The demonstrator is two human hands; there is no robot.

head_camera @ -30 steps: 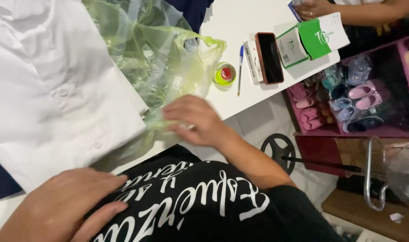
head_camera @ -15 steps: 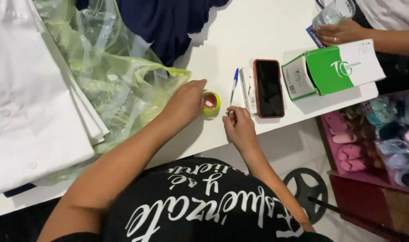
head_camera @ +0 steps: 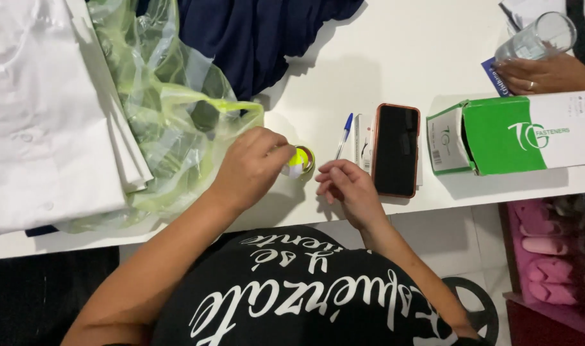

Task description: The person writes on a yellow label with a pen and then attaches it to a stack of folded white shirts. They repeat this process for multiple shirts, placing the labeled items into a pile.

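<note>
Yellow tape roll (head_camera: 300,160), flat on the white table (head_camera: 408,57) half a second ago, is now tipped up off it, pinched in the left hand (head_camera: 251,163) beside the green plastic bag (head_camera: 171,109). Right hand (head_camera: 345,187) has drawn back slightly, fingers loosely curled, gripping nothing, just left of the phone (head_camera: 396,149).

Bright, even light fell from overhead on the white table (head_camera: 395,57), which looked nearly washed out, and soft shadows lay below the green box (head_camera: 517,131) and beside the phone (head_camera: 396,149). The clear plastic bag (head_camera: 171,122) showed pale glare on its folds. The picture was sharp at centre, dimmer and murkier at the lower corners.
</note>
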